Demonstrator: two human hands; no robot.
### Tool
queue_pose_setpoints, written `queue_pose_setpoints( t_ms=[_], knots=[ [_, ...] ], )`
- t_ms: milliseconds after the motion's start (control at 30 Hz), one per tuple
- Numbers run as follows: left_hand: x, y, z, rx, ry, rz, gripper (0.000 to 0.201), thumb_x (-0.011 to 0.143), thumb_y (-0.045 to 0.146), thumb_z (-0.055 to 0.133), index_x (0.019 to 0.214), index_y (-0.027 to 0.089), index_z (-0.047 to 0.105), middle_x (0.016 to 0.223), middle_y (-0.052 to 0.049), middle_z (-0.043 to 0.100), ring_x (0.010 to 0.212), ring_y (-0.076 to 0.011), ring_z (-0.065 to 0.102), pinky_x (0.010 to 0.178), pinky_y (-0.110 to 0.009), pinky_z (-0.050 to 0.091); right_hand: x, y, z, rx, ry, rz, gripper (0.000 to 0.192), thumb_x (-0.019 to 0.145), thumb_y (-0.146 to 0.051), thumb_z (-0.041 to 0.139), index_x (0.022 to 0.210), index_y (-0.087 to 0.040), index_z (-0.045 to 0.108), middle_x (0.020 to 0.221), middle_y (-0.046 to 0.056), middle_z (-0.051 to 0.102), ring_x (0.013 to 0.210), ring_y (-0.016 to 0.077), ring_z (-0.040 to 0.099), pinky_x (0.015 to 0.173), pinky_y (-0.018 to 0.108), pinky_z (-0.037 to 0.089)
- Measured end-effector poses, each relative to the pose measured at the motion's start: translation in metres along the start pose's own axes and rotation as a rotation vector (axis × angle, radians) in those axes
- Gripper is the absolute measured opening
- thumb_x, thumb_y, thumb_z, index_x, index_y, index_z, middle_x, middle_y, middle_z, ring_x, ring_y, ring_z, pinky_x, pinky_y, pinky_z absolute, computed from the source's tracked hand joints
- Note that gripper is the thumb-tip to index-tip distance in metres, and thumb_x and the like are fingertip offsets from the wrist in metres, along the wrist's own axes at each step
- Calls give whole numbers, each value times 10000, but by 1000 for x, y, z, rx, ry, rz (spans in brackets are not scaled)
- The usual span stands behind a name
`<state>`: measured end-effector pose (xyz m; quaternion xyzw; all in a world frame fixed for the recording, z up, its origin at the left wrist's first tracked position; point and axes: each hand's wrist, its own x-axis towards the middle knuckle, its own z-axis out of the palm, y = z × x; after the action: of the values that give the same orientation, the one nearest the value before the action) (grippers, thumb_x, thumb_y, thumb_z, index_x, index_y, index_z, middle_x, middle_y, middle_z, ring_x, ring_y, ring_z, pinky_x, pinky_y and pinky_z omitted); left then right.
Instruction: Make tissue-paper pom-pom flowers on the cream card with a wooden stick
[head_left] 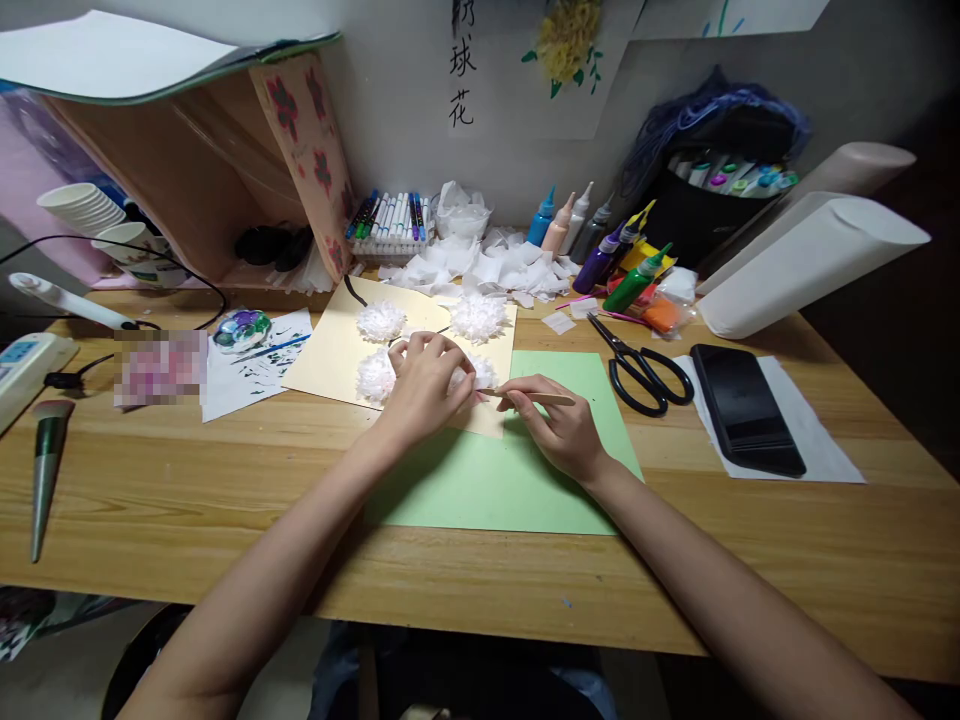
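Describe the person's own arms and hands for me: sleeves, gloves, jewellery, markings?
Both the left forearm and right forearm are slim and bare, with no sleeve in view. The left hand and right hand are ungloved. No watch, bracelet, cable or marking shows; nail details are too small to tell.

My wood-grained bench [187,535] spans 9 to 3 o'clock before me. A grey wall [397,110] rises behind it, bearing paper sheets [499,105] near 12 o'clock; an open-fronted pink unit [304,150] stands at 10. Pale floor [274,665] shows at 7; light fades into darkness at 3.
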<state>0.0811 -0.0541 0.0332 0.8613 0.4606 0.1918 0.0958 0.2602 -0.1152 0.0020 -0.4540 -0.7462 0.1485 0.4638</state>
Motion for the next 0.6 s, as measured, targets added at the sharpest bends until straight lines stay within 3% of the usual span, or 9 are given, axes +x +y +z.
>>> queue_pose_setpoints(
  t_ms=[233, 400, 600],
  knots=[
    [4, -15, -3, 74, 59, -133, 244, 909, 161, 359, 992, 202, 585, 986, -78, 687, 1062, -254, 501, 914, -438, 215, 2, 2, 5, -33, -20, 34, 181, 932, -261, 453, 948, -218, 628, 822, 31, 703, 743, 159, 652, 690, 313, 520],
    [4, -16, 1, 162, -18, -89, 287, 894, 138, 347, 1073, 125, 572, 928, -136, 695, 998, -279, 548, 932, -454, 210, 8, -3, 13, 36, 39, 179, 221, 931, -271, 444, 827, -205, 627, 849, 29, 674, 716, 135, 649, 607, 267, 558],
    [4, -15, 6, 216, -37, -55, 322, 894, 128, 316, 1089, 108, 572, 798, -126, 690, 945, -285, 564, 920, -451, 223, 10, -6, 21, 214, 122, 366, 258, 921, -339, 456, 792, -182, 616, 860, 33, 637, 687, 123, 662, 585, 245, 590]
  ],
)
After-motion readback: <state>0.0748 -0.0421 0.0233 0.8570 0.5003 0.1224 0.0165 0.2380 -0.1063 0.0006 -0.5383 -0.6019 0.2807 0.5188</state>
